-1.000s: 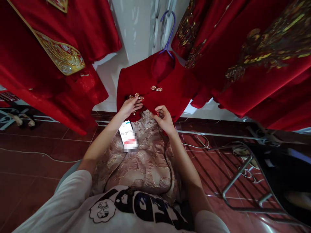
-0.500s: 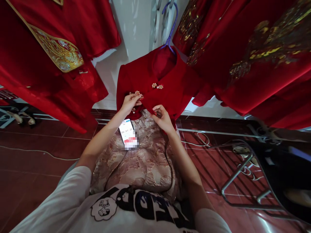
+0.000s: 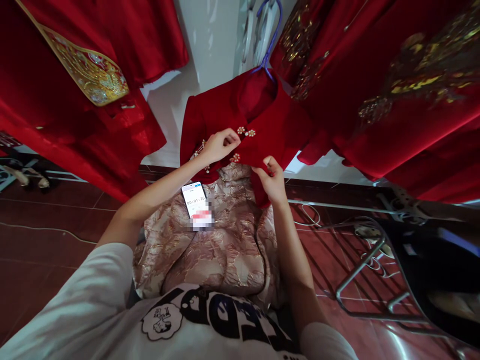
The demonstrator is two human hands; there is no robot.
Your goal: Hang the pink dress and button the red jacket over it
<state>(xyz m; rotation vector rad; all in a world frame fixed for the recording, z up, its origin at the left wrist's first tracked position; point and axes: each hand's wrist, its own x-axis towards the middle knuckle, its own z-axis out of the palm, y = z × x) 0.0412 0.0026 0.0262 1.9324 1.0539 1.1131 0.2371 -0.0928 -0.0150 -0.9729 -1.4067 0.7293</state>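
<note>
A red jacket [image 3: 262,112] hangs in front of me on a purple hanger [image 3: 267,59], its lower part over my lap. Flower-shaped beaded buttons [image 3: 246,132] fasten its upper front, and another flower button [image 3: 235,157] shows lower down. My left hand [image 3: 222,145] is closed on the jacket front between these buttons, fingers curled together; the fingertips are partly hidden. At the jacket's lower front edge, my right hand [image 3: 273,181] pinches the red cloth between thumb and fingers. More beaded trim [image 3: 200,149] lies partly behind my left wrist.
A phone [image 3: 197,205] showing a timer rests on the patterned gold-pink fabric [image 3: 225,250] across my lap. Red embroidered garments [image 3: 150,40] hang on both sides. To the right stands a black chair with a metal frame [image 3: 360,270]; cables [image 3: 309,215] lie on the tiled floor.
My left hand has moved right and up, from the left-side trim to below the upper buttons. My right hand has shifted right. The lower flower button now shows between them.
</note>
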